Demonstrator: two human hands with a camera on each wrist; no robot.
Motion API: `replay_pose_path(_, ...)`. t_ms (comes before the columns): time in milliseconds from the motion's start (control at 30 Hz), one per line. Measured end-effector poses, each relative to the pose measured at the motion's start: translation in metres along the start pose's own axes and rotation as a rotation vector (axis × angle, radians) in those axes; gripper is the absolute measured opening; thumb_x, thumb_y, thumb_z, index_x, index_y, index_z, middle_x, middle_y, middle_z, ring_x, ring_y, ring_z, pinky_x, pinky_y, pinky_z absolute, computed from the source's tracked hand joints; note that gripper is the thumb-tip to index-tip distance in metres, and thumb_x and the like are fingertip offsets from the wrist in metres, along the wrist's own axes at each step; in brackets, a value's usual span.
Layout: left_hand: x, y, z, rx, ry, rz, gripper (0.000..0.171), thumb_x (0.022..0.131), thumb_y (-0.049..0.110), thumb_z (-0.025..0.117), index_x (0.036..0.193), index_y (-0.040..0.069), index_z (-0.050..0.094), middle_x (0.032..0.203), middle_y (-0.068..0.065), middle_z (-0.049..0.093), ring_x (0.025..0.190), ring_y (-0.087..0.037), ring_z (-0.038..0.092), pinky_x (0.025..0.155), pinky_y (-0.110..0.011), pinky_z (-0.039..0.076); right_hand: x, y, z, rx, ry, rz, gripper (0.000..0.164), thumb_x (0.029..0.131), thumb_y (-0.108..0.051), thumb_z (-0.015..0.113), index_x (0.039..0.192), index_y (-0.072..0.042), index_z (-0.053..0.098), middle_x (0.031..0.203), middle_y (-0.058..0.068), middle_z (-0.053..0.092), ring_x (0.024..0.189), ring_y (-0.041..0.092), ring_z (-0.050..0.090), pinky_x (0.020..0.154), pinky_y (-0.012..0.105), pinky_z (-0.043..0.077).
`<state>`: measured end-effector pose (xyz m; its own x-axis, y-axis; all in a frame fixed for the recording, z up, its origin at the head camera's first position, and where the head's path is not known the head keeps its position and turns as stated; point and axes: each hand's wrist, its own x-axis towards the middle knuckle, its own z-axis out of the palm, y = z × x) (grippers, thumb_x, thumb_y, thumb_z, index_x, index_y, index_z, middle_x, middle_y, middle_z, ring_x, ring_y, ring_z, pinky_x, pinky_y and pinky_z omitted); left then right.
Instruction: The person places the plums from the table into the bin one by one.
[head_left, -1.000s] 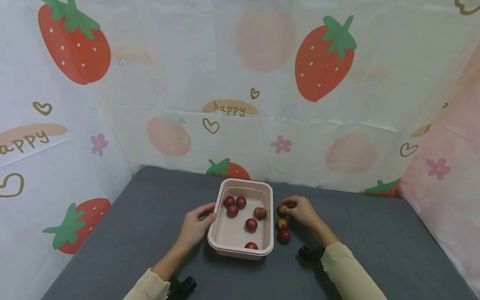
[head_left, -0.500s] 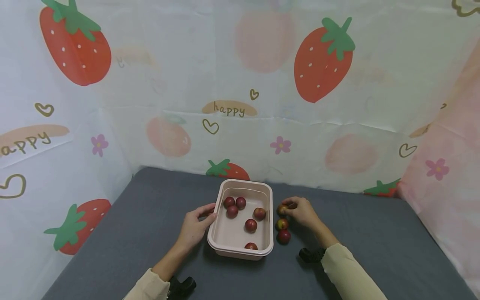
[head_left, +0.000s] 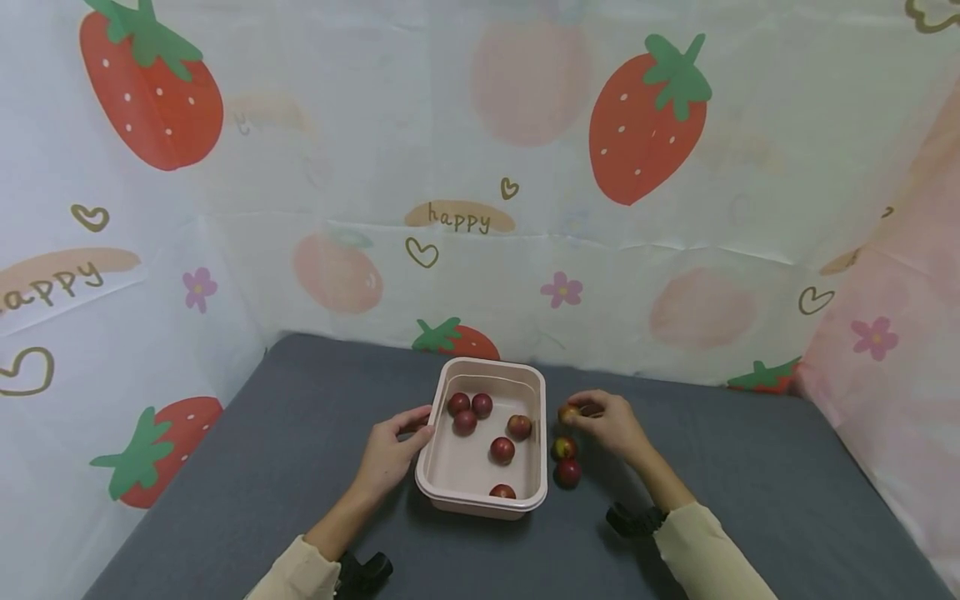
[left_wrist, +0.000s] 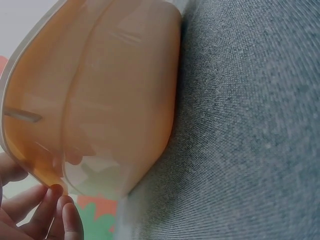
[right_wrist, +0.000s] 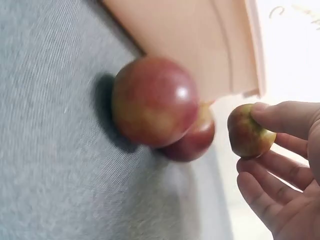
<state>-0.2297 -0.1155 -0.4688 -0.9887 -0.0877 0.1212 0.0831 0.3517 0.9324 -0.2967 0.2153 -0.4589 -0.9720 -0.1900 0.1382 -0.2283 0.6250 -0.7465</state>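
Observation:
My right hand [head_left: 611, 425] pinches a red and yellow-green plum [right_wrist: 247, 131] between thumb and fingers, just off the table to the right of the pink plastic box. Two more plums lie on the cloth in front of it, a yellow-red plum [head_left: 565, 448] and a dark red plum [head_left: 567, 473]. On the other side, my left hand [head_left: 388, 454] holds the left rim of the box [head_left: 459, 502]; in the left wrist view its thumb and fingers [left_wrist: 55, 192] are at the rim. Several dark red plums [head_left: 502, 451] lie inside the box.
A dark grey cloth [head_left: 330, 400] covers the table. Behind and at both sides hang printed curtains [head_left: 480, 275] with strawberries and hearts. A black wrist strap mount [head_left: 633, 521] is on my right wrist, another mount [head_left: 363, 575] on my left.
My right hand has risen slightly and shifted a little right with the plum, away from the two plums on the cloth. The left hand and the box stay in place.

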Motion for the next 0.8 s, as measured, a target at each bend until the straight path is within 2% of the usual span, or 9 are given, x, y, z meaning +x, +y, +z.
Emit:
replay_pose_path(133,0.000,-0.001,0.000,0.000,0.001,0.001,0.036,0.093,0.015,0.065,0.127,0.004,0.064,0.114,-0.014,0.069,0.110,-0.027,0.060,0.097,-0.048,0.046,-0.006,-0.010,-0.003,0.023,0.029,-0.055,0.028,0.084,-0.015,0.075,0.109,-0.003,0.070,0.104,0.015,0.071,0.093,0.027,0.068,0.082,0.041,0.055)
replay_pose_path(267,0.000,-0.001,0.000,-0.003,0.001,0.000,0.036,0.093,0.015,0.065,0.127,0.004,0.064,0.114,-0.014,0.069,0.111,-0.027,0.060,0.097,-0.047,0.046,-0.010,-0.021,-0.007,0.053,0.044,-0.115,0.029,0.084,-0.014,0.075,0.110,-0.003,0.069,0.104,0.015,0.071,0.093,0.026,0.068,0.082,0.035,0.055)
replay_pose_path(467,-0.001,0.000,0.000,-0.011,-0.003,-0.006,0.036,0.093,0.015,0.064,0.127,0.004,0.064,0.114,-0.014,0.069,0.110,-0.027,0.059,0.098,-0.047,0.046,-0.018,-0.039,-0.009,0.106,0.037,-0.149,0.032,0.083,-0.015,0.076,0.111,-0.002,0.069,0.105,0.015,0.071,0.093,0.025,0.068,0.079,0.026,0.054)
replay_pose_path(800,0.000,0.000,0.000,-0.003,-0.001,-0.015,0.036,0.094,0.016,0.063,0.128,0.004,0.063,0.115,-0.015,0.068,0.111,-0.028,0.059,0.098,-0.048,0.046,-0.022,-0.060,-0.004,0.149,0.019,-0.227,0.029,0.083,-0.010,0.076,0.109,-0.001,0.069,0.104,0.016,0.070,0.089,0.015,0.067,0.079,0.028,0.055)
